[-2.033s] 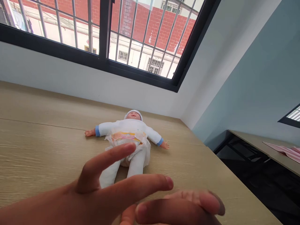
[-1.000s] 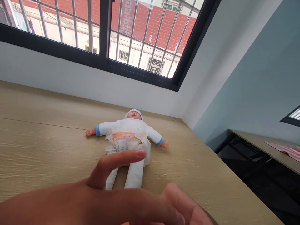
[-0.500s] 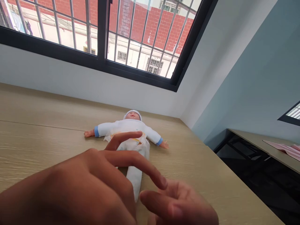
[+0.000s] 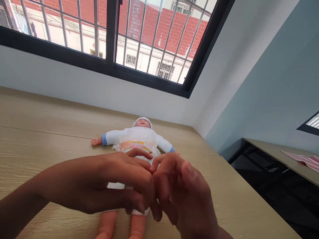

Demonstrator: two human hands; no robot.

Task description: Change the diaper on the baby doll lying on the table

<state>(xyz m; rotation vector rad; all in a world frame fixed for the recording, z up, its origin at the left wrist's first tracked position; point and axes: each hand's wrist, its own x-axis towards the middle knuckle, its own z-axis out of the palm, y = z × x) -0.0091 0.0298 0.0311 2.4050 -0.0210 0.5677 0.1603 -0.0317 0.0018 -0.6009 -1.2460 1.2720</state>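
Note:
A baby doll point(image 4: 142, 134) lies on its back on the wooden table, in a white cap and a white top with blue cuffs. Around its waist is a diaper point(image 4: 136, 145) with a colourful printed band. Both hands are raised in front of the doll, covering its hips and thighs; its bare lower legs show below. My left hand point(image 4: 112, 176) reaches across with fingers loosely bent and thumb apart, holding nothing visible. Against its fingertips meet the half-curled fingers of my right hand point(image 4: 184, 189), whose thumb stands away; I see nothing in it either.
The table point(image 4: 236, 202) runs up to a white wall beneath a barred window point(image 4: 149, 39). Its right edge slopes down toward the lower right. Beyond a dark gap stands another table point(image 4: 264, 146) with a pink striped cloth point(image 4: 304, 159) on it.
My right hand has risen from the lower edge and turned, its fingers now against the left hand's. The left hand has drawn back and flattened. More of the diaper and the doll's lower legs show.

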